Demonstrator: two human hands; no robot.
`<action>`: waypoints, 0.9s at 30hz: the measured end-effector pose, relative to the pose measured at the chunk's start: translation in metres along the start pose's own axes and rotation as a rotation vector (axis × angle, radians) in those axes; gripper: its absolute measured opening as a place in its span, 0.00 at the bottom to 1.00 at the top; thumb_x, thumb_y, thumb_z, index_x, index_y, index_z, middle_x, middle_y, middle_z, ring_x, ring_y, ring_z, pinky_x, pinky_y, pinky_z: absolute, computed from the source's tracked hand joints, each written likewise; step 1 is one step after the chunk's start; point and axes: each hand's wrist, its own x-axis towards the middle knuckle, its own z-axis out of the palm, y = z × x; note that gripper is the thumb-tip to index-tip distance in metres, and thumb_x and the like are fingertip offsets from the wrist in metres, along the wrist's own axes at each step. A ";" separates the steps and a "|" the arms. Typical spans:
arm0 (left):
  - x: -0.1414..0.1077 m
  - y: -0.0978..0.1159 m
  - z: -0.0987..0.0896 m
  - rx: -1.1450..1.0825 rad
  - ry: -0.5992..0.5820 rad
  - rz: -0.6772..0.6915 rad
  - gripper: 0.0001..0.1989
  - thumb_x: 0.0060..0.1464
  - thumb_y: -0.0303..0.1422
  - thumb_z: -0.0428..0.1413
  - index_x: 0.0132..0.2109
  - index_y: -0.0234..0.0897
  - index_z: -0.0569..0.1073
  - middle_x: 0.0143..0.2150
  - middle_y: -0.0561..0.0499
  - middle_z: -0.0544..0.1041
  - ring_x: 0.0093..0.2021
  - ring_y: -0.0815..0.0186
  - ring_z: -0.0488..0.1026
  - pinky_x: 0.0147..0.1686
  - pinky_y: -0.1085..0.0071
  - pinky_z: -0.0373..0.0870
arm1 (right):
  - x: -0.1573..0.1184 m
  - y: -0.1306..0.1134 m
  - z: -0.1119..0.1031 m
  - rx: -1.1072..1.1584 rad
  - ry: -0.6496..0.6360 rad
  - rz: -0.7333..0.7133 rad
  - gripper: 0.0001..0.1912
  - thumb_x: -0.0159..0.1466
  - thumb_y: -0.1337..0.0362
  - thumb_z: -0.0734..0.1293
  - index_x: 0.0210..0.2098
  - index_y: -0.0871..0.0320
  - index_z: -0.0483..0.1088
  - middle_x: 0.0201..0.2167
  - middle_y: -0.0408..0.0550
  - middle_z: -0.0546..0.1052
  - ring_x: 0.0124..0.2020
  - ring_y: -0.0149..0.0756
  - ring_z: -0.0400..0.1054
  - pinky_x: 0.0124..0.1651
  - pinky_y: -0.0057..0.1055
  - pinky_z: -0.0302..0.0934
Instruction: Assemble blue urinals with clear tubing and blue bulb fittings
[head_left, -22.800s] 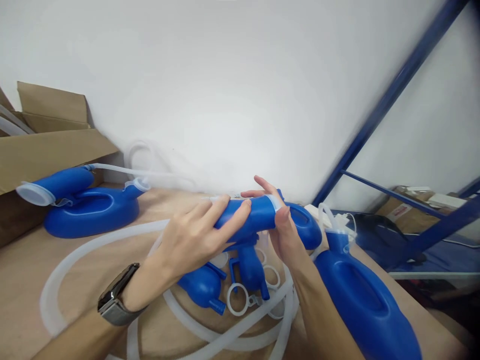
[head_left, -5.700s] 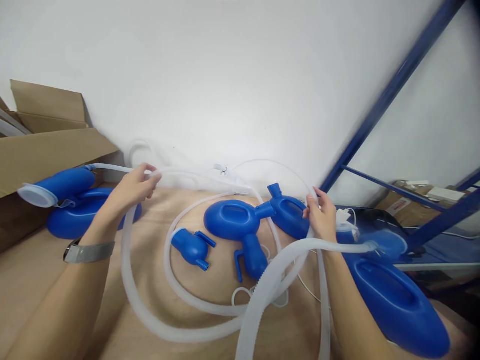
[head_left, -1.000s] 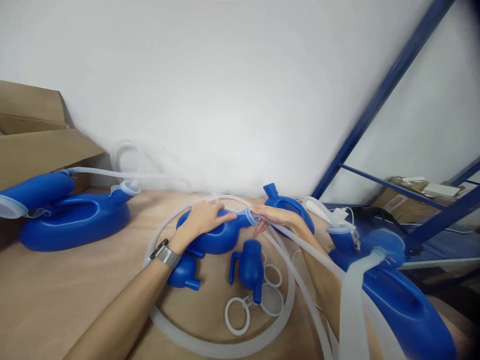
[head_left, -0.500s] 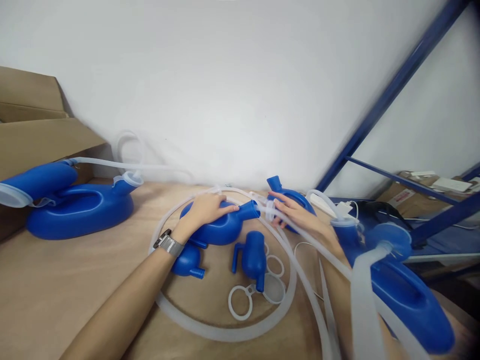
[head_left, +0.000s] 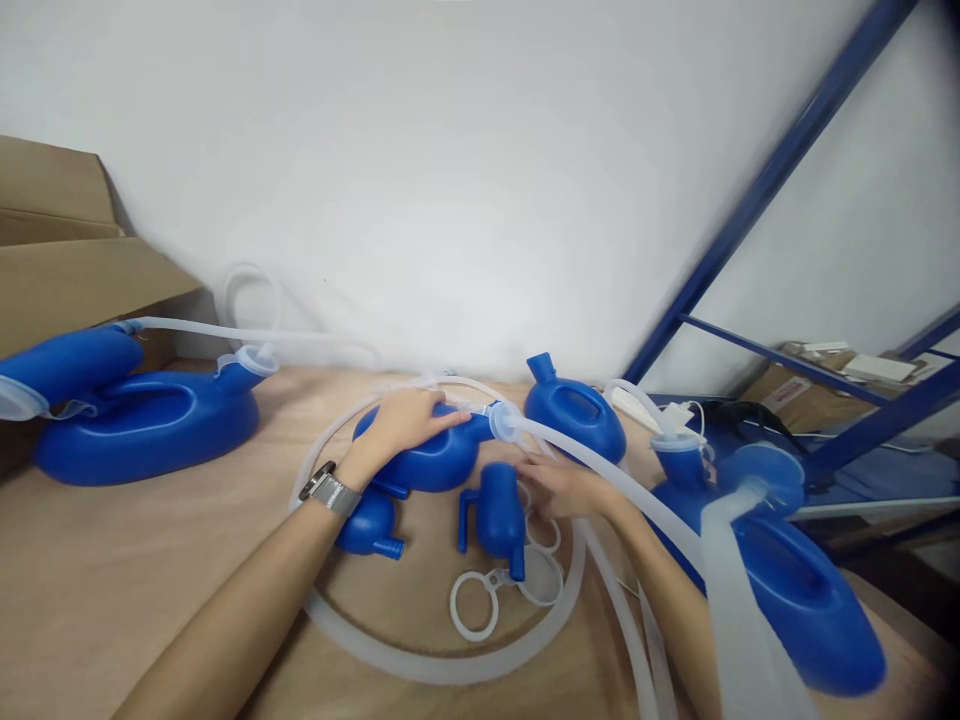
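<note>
My left hand (head_left: 405, 425) is wrapped over the top of a blue plastic urinal bottle (head_left: 442, 465), holding it on the table. On that bottle's neck sits a translucent cap (head_left: 505, 421), from which a thick clear tube (head_left: 600, 465) runs right and toward me. Below the tube, my right hand (head_left: 559, 485) has its fingers stretched left, nearest to a small blue handled urinal part (head_left: 501, 510) standing upright. Translucent ring lids (head_left: 474, 606) lie in front of it. Another small blue part (head_left: 371, 525) rests below my left hand.
A second blue bottle (head_left: 576, 420) stands behind. Capped bottles with tubes lie at left (head_left: 150, 430) and at right (head_left: 810, 600). A coiled tube (head_left: 450, 668) circles the middle. A cardboard box (head_left: 60, 270) is at far left, a blue metal rack (head_left: 750, 220) at right.
The tubed cap, held at the bottle's mouth by my right hand before, now sits on the neck. My right hand has let go of it and moved down toward the small handled part.
</note>
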 end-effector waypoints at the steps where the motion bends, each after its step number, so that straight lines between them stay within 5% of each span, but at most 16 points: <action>1: 0.000 0.000 0.000 0.000 0.002 -0.004 0.34 0.64 0.65 0.47 0.44 0.41 0.83 0.42 0.42 0.85 0.45 0.47 0.81 0.39 0.63 0.66 | 0.000 -0.003 0.000 -0.059 -0.025 0.002 0.29 0.47 0.71 0.77 0.50 0.59 0.77 0.46 0.53 0.77 0.51 0.51 0.72 0.60 0.49 0.65; 6: 0.000 0.000 0.001 0.006 0.011 -0.016 0.34 0.63 0.66 0.48 0.41 0.40 0.82 0.41 0.41 0.85 0.46 0.47 0.81 0.39 0.63 0.66 | 0.003 -0.009 0.000 -0.117 -0.024 -0.013 0.17 0.56 0.69 0.72 0.46 0.60 0.77 0.43 0.53 0.78 0.42 0.44 0.73 0.50 0.40 0.69; 12: 0.001 -0.001 0.002 0.012 0.015 -0.015 0.35 0.63 0.66 0.48 0.40 0.39 0.80 0.40 0.39 0.85 0.45 0.47 0.81 0.38 0.63 0.66 | 0.012 -0.012 0.003 -0.102 0.006 -0.110 0.17 0.64 0.71 0.64 0.50 0.57 0.77 0.43 0.51 0.80 0.42 0.40 0.73 0.49 0.37 0.69; 18: 0.001 -0.001 0.003 0.007 0.015 -0.017 0.34 0.63 0.65 0.48 0.40 0.39 0.80 0.41 0.39 0.84 0.45 0.47 0.81 0.39 0.63 0.67 | 0.026 -0.011 0.022 -0.102 0.099 -0.129 0.19 0.58 0.75 0.64 0.46 0.55 0.76 0.46 0.52 0.77 0.47 0.43 0.71 0.55 0.41 0.68; 27: 0.000 -0.001 0.003 -0.007 0.013 -0.014 0.33 0.64 0.64 0.49 0.43 0.39 0.81 0.43 0.39 0.85 0.47 0.46 0.81 0.42 0.63 0.69 | 0.020 -0.012 0.023 -0.048 0.209 -0.072 0.11 0.64 0.72 0.63 0.39 0.54 0.76 0.37 0.48 0.79 0.39 0.41 0.72 0.50 0.40 0.69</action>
